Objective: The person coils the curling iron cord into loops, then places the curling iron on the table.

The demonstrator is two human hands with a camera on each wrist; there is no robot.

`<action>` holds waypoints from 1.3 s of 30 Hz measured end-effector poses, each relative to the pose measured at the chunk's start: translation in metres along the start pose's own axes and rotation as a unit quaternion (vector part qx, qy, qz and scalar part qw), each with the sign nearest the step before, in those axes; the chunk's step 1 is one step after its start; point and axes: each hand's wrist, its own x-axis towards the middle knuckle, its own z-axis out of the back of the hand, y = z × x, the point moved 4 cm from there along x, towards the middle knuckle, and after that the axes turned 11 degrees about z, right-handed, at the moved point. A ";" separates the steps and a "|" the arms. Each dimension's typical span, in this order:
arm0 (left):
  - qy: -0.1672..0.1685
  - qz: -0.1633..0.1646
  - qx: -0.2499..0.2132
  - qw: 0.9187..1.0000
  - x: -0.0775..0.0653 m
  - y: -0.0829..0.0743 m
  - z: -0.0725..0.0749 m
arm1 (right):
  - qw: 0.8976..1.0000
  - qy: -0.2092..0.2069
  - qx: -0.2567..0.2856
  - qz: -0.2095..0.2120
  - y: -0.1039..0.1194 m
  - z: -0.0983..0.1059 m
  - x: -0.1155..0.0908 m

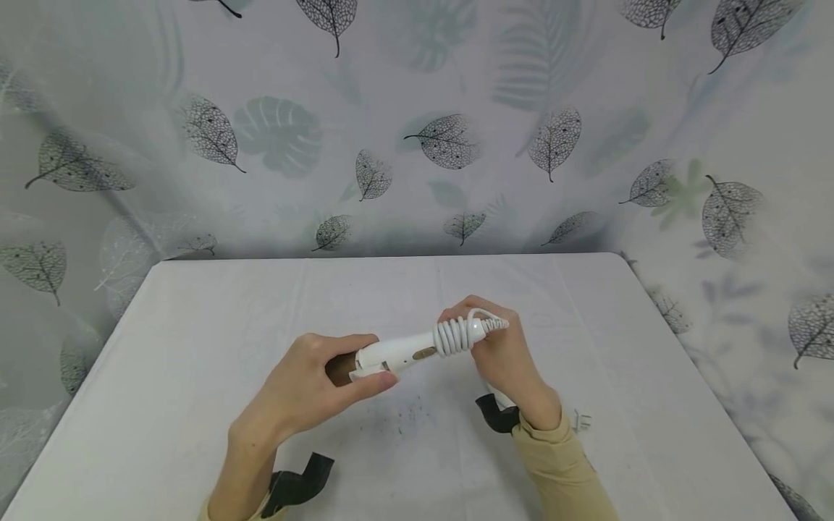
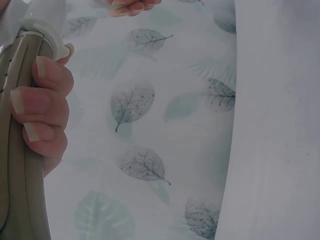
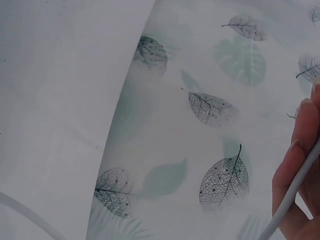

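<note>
A white hair styling iron (image 1: pixel 397 353) is held slantwise over the table, its cord (image 1: pixel 452 338) wound in several turns around the handle. My left hand (image 1: pixel 306 391) grips the iron's brown barrel (image 2: pixel 22 165), with the thumb along the white body. In the left wrist view, its fingers (image 2: pixel 47 102) curl over the barrel's edge. At the handle's tail end, my right hand (image 1: pixel 504 362) holds the cord, partly behind the handle. The right wrist view shows the loose cord (image 3: pixel 295 187) running past the right fingers (image 3: pixel 305 125).
A plug (image 1: pixel 582 421) with metal prongs shows beside the right sleeve. Black curved pieces (image 1: pixel 302 479) sit at both wrists. Below lies a white-covered table (image 1: pixel 195 325) with small dark specks near its middle. A leaf-patterned curtain (image 1: pixel 417 195) stands behind and at the sides.
</note>
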 end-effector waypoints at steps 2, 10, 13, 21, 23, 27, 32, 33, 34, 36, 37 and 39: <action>0.009 -0.007 -0.009 1.000 -0.001 0.000 0.001 | 0.999 0.006 -0.016 0.033 0.001 0.001 0.000; 0.037 -0.033 -0.012 0.999 -0.004 -0.003 0.003 | 0.991 0.021 -0.071 0.111 0.003 0.005 0.000; 0.041 -0.040 0.008 0.998 -0.004 -0.004 0.004 | 0.991 0.035 -0.052 0.121 0.003 0.005 0.000; 0.092 -0.040 -0.011 0.995 -0.006 -0.004 0.007 | 0.986 0.057 -0.104 0.118 0.004 0.007 -0.002; 0.101 -0.037 -0.020 0.994 -0.007 -0.003 0.007 | 0.986 0.067 -0.120 0.099 0.004 0.006 -0.002; 0.110 -0.031 -0.016 0.993 -0.006 -0.001 0.006 | 0.985 0.087 -0.124 0.086 0.002 0.006 -0.003; 0.122 -0.010 0.005 0.992 -0.005 0.001 0.004 | 0.984 0.091 -0.111 0.108 -0.001 0.007 -0.002; 0.126 -0.003 0.009 0.992 -0.005 0.001 0.003 | 0.984 0.089 -0.110 0.110 -0.001 0.008 -0.002; 0.130 0.007 0.015 0.991 -0.005 0.002 0.002 | 0.984 0.087 -0.110 0.110 -0.002 0.009 -0.002; 0.141 0.025 0.024 0.989 -0.005 0.003 0.000 | 0.984 0.084 -0.113 0.108 -0.003 0.011 -0.002; 0.143 0.033 0.029 0.989 -0.005 0.003 -0.001 | 0.984 0.083 -0.117 0.104 -0.004 0.012 -0.002; 0.147 0.055 0.046 0.987 -0.005 0.004 -0.004 | 0.983 0.084 -0.130 0.097 -0.004 0.013 -0.002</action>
